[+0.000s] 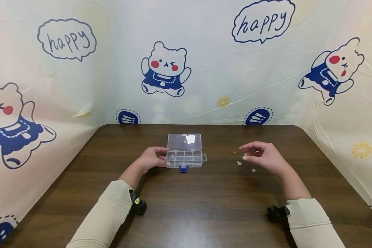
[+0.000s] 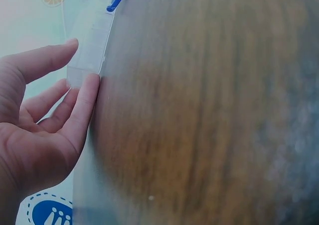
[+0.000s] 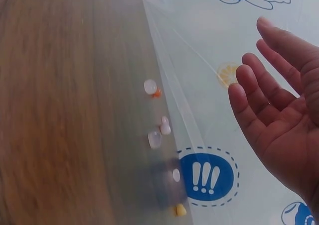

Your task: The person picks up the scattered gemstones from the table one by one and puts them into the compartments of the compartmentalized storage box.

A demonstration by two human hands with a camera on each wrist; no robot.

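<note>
A clear plastic compartment box (image 1: 189, 159) lies on the table, its lid (image 1: 176, 142) raised at the back and a blue latch (image 1: 183, 168) at its front. My left hand (image 1: 150, 159) holds the box's left end between thumb and fingers; the left wrist view shows the fingertips against that end. To the right, my right hand (image 1: 266, 157) hovers beside several small pieces, fingers loosely bent and holding nothing. Among these pieces are an orange one (image 3: 157, 93), a pinkish one (image 3: 165, 126), a white one (image 3: 176, 175), a yellow one (image 3: 180, 210) and a translucent one (image 3: 150, 86).
The brown wooden table (image 1: 186, 206) has rounded far corners. Behind it and along both sides hangs a patterned cloth (image 1: 204, 69) with bears and speech bubbles. Black wrist cameras sit on the left wrist (image 1: 138, 206) and the right wrist (image 1: 276, 213).
</note>
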